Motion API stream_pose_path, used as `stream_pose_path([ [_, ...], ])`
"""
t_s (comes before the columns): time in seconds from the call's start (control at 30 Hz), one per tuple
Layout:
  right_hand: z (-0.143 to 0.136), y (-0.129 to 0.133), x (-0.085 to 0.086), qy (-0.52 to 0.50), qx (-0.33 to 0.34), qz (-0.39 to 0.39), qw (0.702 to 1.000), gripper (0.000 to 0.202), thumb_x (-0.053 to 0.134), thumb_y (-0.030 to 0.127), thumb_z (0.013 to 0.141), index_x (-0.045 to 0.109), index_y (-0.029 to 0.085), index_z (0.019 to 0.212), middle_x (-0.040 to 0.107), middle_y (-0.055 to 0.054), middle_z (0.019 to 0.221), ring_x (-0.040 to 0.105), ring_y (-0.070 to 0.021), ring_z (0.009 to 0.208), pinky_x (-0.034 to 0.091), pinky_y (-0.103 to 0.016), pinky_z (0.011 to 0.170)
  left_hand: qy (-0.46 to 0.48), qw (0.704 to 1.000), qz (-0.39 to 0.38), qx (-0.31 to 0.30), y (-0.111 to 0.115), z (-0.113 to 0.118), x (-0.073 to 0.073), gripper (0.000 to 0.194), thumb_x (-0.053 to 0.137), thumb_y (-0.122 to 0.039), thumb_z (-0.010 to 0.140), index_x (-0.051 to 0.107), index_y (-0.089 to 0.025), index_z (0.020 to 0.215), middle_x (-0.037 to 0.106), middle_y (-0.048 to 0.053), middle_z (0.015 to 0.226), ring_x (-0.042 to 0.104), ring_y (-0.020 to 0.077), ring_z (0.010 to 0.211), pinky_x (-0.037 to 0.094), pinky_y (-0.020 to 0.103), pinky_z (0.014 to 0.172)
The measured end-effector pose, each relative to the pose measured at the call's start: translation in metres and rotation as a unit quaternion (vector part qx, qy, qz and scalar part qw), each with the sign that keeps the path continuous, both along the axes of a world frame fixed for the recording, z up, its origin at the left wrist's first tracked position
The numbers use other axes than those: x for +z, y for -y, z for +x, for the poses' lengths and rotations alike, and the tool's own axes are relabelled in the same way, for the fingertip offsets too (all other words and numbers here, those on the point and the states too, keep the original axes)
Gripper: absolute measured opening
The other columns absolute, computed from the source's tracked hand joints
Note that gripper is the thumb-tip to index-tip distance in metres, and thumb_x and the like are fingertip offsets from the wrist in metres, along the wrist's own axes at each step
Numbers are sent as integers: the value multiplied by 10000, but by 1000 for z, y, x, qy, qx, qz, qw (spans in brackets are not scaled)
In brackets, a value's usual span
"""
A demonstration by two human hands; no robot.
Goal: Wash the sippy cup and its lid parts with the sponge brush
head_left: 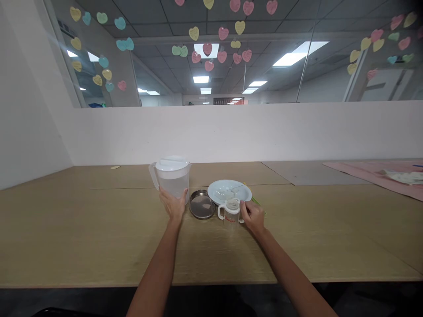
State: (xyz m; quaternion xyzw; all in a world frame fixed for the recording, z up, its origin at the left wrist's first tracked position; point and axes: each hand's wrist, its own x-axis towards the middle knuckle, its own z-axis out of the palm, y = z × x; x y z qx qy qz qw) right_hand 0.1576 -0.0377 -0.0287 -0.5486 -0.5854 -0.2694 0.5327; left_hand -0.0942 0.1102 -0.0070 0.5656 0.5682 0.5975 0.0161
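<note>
against left hand [174, 206], translucent white-lidded pitcher [173, 182]

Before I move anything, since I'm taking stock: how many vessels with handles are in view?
2: the white-lidded pitcher, with the left hand on it, and the clear cup, at the right hand. I see no others.

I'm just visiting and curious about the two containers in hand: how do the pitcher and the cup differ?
The pitcher is clearly larger and taller than the cup.
The pitcher has a white lid, while the cup's mouth looks open.
The cup carries red print; none shows on the pitcher.
Both are partly see-through, and each has a hand on it: left hand, pitcher; right hand, cup.
</note>
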Motion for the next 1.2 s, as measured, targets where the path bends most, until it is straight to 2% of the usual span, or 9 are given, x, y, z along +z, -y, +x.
stream_pose_path([
  [0.13,2,-2,-1,-86,-40,-1,995,403,366,318,903,524,166,565,505,-11,537,420,-111,529,297,-241,567,11,1000,-9,-1,-1,0,2,1126,651,-600,651,29,-76,1428,270,267,1407,256,384,1323,275,514,1058],
  [0.3,18,-12,-2,-240,-148,-21,959,331,344,348,871,603,152,808,601,-71,779,522,-173,729,363,-274,696,17,1000,-18,-1,0,1,7,1146,678,-586,627,29,-83,1426,280,272,1400,273,378,1318,277,513,1056],
  [0.47,34,-20,-10,-262,-233,-167,922,405,420,301,804,532,76,1121,568,-171,1061,515,-272,1013,367,-351,851,-5,997,51,52,22,11,22,1163,658,-578,650,-24,-39,1421,75,302,1466,55,413,1373,152,605,1067],
  [0.53,36,-21,-12,-252,-254,-253,899,460,452,276,786,491,52,1185,553,-194,1100,513,-301,1043,366,-378,872,-37,989,145,6,35,19,29,1012,631,-504,715,73,-46,1423,111,271,1473,72,372,1383,142,566,1093],
  [0.63,36,-22,-12,-251,-257,-331,872,474,462,197,764,473,58,1216,554,-192,1117,540,-295,1034,397,-361,842,-95,961,216,-147,50,38,36,525,508,-348,843,404,-133,1310,444,173,1338,349,273,1301,277,465,1079],
  [0.77,38,-24,-14,-261,-226,-350,870,503,457,112,719,479,86,1221,599,-162,1079,582,-252,988,424,-306,770,-176,924,91,-328,45,78,45,278,408,-268,890,626,-194,1044,673,73,1018,604,190,981,449,351,917],
  [0.87,43,-29,-24,-278,-211,-306,886,501,455,105,688,507,103,1186,639,-138,1000,608,-236,914,424,-294,715,-257,888,-22,-381,31,117,55,292,405,-201,863,675,-201,975,685,64,1036,602,192,1000,413,356,947],
  [1.0,50,-36,-38,-286,-194,-201,917,455,457,132,646,566,118,1088,655,-138,922,614,-237,787,404,-299,626,-297,846,-62,-439,18,162,60,234,526,-127,732,719,-248,782,720,25,916,629,188,905,407,323,924],
  [1.2,47,-39,-35,-319,-191,-127,920,364,415,192,685,598,141,996,647,-127,878,591,-218,712,365,-286,597,-267,840,-113,-458,12,179,39,127,672,-164,584,638,-213,472,662,40,564,610,211,676,399,388,899],
])
